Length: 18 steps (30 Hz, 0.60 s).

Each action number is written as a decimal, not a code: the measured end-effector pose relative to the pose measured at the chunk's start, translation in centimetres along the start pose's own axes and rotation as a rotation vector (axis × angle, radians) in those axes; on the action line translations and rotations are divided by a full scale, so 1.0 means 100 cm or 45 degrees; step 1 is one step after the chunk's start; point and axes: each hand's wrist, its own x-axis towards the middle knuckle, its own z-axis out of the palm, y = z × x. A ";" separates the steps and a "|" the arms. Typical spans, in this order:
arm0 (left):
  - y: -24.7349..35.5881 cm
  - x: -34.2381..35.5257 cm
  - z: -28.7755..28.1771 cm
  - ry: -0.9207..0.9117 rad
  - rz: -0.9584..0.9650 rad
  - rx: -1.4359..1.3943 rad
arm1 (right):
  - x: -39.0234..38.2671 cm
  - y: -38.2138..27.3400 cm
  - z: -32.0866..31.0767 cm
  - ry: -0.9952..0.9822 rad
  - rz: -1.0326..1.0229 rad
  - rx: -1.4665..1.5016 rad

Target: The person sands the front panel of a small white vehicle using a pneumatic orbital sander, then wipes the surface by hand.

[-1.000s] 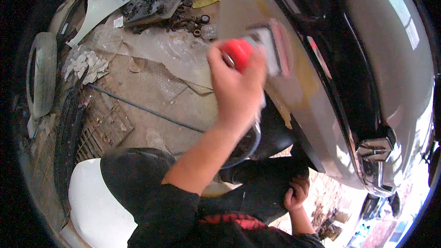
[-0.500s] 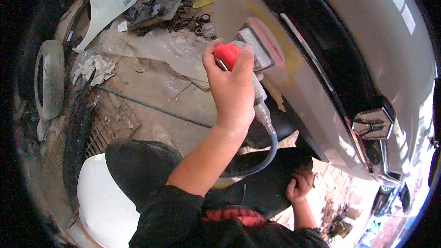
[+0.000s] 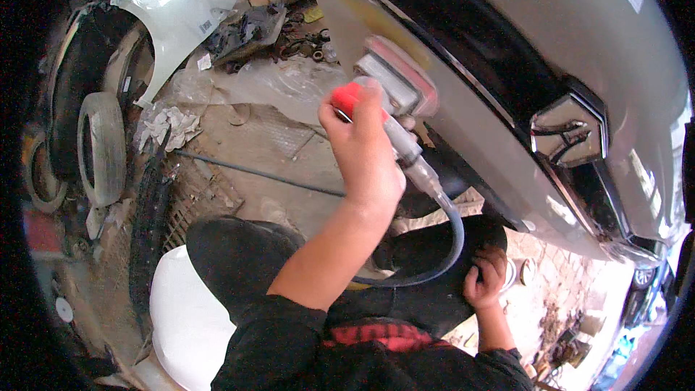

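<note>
Cluttered ground (image 3: 289, 221) fills my feed to the left of the sander (image 3: 392, 85), with a car's grey panel (image 3: 481, 148) slanting past on its right. The sander itself, a pale body with a red top (image 3: 346, 99) and a reddish rim, sits with its pad side toward that panel; it looks laid against the surface, though from this angle I cannot see the contact.

I have the left hand (image 3: 365, 148) wrapped firmly around the sander, thumb over the top near the red part and the other fingers largely hidden behind it. A grey hose (image 3: 456, 239) leaves the sander's lower end and curves back toward the body. Below and to the right of the sander I make out the right hand (image 3: 489, 275), fingers loosely curled on a black-trousered leg (image 3: 423, 304); how tightly its palm closes, or whether it has hold of anything, I cannot tell.

Right of the sander, beyond the panel's black trim (image 3: 463, 29), a chrome emblem (image 3: 570, 130) stands out. Up and left of the sander I see a white body part (image 3: 174, 11); directly left, a clear plastic sheet (image 3: 286, 90), then crumpled white material (image 3: 170, 129) and, farthest out, a dusty tyre (image 3: 107, 152).
</note>
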 end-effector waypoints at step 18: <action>0.002 0.008 -0.004 -0.090 0.094 -0.072 | -0.001 0.000 -0.004 0.048 0.029 0.041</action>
